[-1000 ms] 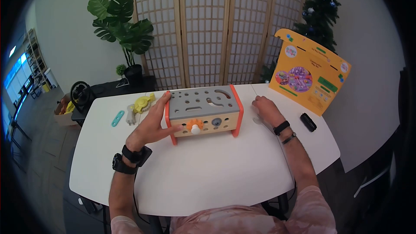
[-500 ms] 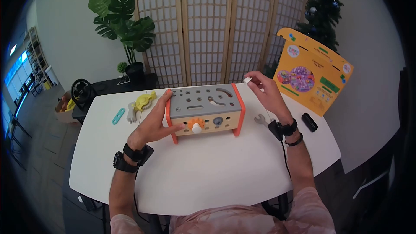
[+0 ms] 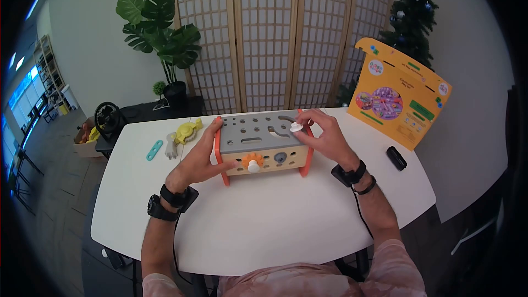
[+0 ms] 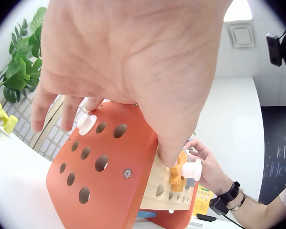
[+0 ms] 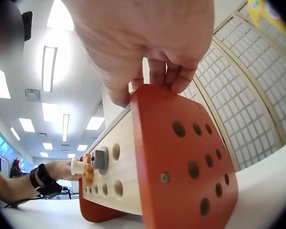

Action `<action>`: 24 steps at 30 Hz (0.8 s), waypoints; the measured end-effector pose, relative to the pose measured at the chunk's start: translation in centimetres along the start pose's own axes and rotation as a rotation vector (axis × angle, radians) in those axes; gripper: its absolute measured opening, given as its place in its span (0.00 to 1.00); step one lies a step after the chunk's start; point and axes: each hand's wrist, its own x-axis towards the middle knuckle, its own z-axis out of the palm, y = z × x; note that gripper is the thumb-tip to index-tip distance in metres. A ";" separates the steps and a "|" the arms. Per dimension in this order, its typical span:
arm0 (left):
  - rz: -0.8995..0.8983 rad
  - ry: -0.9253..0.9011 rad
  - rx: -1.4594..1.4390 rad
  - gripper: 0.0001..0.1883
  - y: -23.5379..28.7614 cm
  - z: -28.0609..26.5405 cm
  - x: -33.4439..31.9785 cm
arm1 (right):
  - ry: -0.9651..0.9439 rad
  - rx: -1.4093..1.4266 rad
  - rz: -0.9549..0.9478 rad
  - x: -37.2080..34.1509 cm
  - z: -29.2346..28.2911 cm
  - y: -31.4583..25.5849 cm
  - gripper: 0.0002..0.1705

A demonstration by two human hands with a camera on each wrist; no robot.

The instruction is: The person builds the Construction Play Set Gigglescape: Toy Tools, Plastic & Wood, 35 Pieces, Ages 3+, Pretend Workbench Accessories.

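Note:
A toy workbench [image 3: 258,136] with a grey perforated top, pale wooden front and red end panels stands on the white table. My left hand [image 3: 195,159] rests on its left end, thumb pressed along the front and fingers extended past the red panel [image 4: 97,176]. Between thumb and fingertips, my right hand [image 3: 329,137] pinches a white plastic bolt [image 3: 296,127] close over the top's right end, beside the curved slot. On the front sit an orange gear [image 4: 178,174] with a white bolt [image 3: 253,167] and a grey nut [image 5: 100,160]. Another white bolt [image 4: 86,123] pokes from the left panel.
Left of the workbench lie a yellow toy piece [image 3: 188,131], a light grey piece [image 3: 171,146] and a teal strip [image 3: 154,150]. A yellow box [image 3: 407,124] stands at the back right, a black object [image 3: 396,158] before it. Cables hang from both wrists.
My right hand picked up the white bolt from the right of the table, raised it, then brought it left over the workbench top. My left hand stays at the left end.

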 end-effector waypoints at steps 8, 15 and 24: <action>-0.032 -0.017 -0.057 0.63 0.0 0.1 0.0 | -0.051 0.049 0.015 -0.1 -1.1 0.3 0.17; -0.009 -0.003 -0.006 0.65 -0.1 0.1 0.0 | -0.087 0.023 -0.034 0.1 -1.9 -0.5 0.09; 0.000 -0.001 -0.015 0.65 0.2 0.0 0.0 | -0.020 0.039 -0.080 0.3 -1.2 0.3 0.08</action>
